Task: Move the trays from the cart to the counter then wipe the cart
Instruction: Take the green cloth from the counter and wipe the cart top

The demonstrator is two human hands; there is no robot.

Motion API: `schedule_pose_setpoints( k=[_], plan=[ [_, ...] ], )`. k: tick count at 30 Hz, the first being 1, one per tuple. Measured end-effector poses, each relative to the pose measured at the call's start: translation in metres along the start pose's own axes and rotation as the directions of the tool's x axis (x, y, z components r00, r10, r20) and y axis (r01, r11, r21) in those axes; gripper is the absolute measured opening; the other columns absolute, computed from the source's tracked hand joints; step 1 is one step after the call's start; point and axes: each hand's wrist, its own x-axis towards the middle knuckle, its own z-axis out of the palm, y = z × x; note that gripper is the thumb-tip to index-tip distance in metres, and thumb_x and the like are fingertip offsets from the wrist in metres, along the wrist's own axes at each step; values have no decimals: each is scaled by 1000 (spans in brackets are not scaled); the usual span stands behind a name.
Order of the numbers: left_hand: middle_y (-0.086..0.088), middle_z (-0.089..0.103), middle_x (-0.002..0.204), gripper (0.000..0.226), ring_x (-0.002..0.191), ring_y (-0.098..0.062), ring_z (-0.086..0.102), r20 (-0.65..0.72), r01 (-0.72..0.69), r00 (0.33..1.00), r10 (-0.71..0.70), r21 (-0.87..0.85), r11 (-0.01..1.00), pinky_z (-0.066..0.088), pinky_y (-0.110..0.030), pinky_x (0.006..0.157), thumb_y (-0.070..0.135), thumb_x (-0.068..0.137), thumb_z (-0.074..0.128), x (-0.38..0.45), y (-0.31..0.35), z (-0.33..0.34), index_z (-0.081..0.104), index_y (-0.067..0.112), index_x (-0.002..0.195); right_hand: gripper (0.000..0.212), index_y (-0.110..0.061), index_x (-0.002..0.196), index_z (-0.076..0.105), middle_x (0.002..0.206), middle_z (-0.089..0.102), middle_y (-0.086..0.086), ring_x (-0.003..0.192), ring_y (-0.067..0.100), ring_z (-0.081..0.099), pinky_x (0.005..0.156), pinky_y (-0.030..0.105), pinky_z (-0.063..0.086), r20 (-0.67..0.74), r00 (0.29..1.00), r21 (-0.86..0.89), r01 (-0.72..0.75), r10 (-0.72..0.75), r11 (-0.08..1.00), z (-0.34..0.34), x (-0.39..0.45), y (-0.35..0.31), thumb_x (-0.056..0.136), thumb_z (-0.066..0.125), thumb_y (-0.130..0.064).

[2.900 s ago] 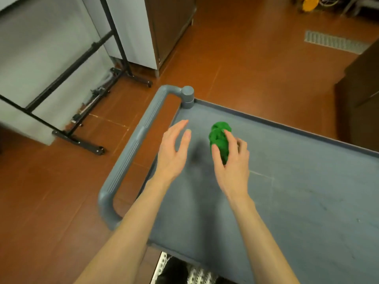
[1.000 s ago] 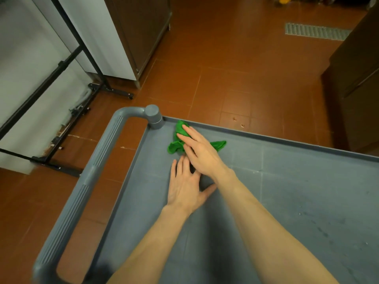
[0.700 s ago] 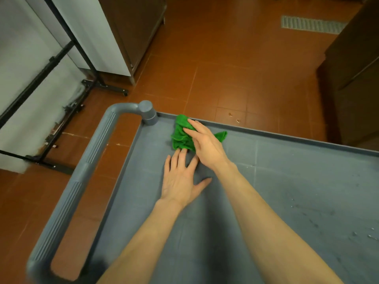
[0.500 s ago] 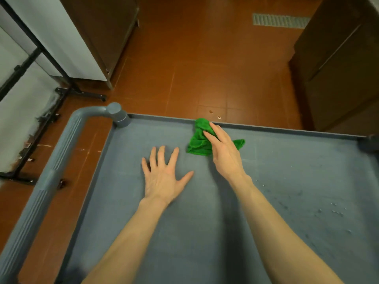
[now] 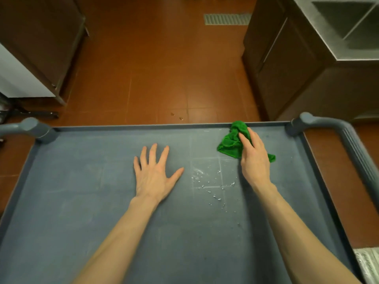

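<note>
The grey cart fills the lower part of the head view, its top shelf bare of trays. A crumpled green cloth lies against the far rim, toward the right corner. My right hand presses on the cloth with its fingers laid over it. My left hand rests flat on the shelf's middle, fingers spread. Water drops sit on the shelf between the two hands.
Grey cart handles stand at the far left and right corners. A steel counter with a sink stands at the upper right over brown cabinets. Red tile floor lies beyond the cart, with a floor drain. A white cabinet is at the left.
My right hand has slid the green cloth along the far rim from the left corner to the right side. My left hand has stayed flat on the shelf. The view has swung right.
</note>
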Motion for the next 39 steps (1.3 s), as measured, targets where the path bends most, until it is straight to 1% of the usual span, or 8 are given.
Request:
schedule_pose_setpoints(
  k=[8, 14, 19, 26, 30, 34, 36, 39],
  plan=[
    [-7, 17, 173, 85, 160, -35, 8, -17, 11, 1000, -12, -16, 1000, 9, -58, 127, 80, 92, 40, 18, 53, 11, 28, 35, 163, 46, -4, 144, 56, 159, 41, 18, 144, 38, 39, 117, 50, 39, -38, 982, -61, -189, 187, 980, -45, 24, 95, 98, 52, 2],
    [-5, 22, 172, 88, 160, -32, 12, -45, 15, 999, -14, 10, 1000, 12, -56, 128, 86, 88, 34, 31, 75, 18, 29, 39, 162, 44, -4, 143, 56, 158, 41, 15, 146, 33, 35, 122, 44, 31, -115, 944, 56, -304, 308, 951, -44, 33, 103, 100, 47, -1],
    [-5, 22, 172, 87, 160, -32, 12, -63, 16, 998, -16, -3, 1000, 12, -56, 128, 85, 88, 37, 34, 80, 19, 30, 39, 162, 41, -5, 135, 63, 151, 49, 16, 140, 32, 43, 119, 41, 35, -102, 983, 90, -147, 156, 985, -24, 39, 74, 96, 51, -3],
    [-5, 24, 172, 87, 160, -33, 14, -98, 13, 995, -12, 1, 1000, 13, -57, 128, 86, 89, 35, 34, 77, 23, 31, 39, 162, 42, -7, 134, 66, 148, 51, 18, 137, 37, 47, 113, 49, 42, -39, 998, 102, -40, 44, 994, 12, 40, 0, 93, 54, -6],
    [-6, 25, 171, 87, 160, -33, 16, -103, 12, 995, -10, 18, 1000, 14, -57, 127, 86, 89, 32, 35, 75, 25, 31, 38, 162, 45, -13, 137, 64, 148, 52, 16, 137, 36, 47, 113, 47, 42, 12, 999, 59, 40, -41, 997, 29, 37, -50, 93, 54, -14],
    [-10, 32, 169, 87, 158, -37, 23, -122, -6, 993, 7, 11, 1000, 19, -61, 125, 78, 85, 29, 35, 74, 26, 42, 31, 158, 46, -19, 138, 64, 150, 51, 11, 137, 34, 47, 110, 45, 42, 99, 976, 79, 184, -192, 980, 43, 39, -83, 93, 55, -17],
    [-9, 32, 169, 86, 158, -37, 23, -128, -6, 992, 8, 18, 1000, 20, -62, 125, 78, 86, 30, 34, 73, 27, 44, 30, 157, 47, -20, 137, 64, 151, 51, 9, 137, 33, 47, 107, 44, 44, 137, 958, 82, 241, -251, 967, 45, 43, -87, 91, 59, -12],
    [-5, 24, 172, 87, 161, -32, 14, -117, 8, 993, -8, 2, 1000, 14, -57, 128, 85, 89, 31, 33, 72, 27, 35, 36, 160, 56, -18, 131, 68, 148, 54, 6, 134, 32, 51, 101, 43, 47, 140, 949, 66, 275, -282, 959, 36, 47, -72, 79, 66, 2]
  ],
)
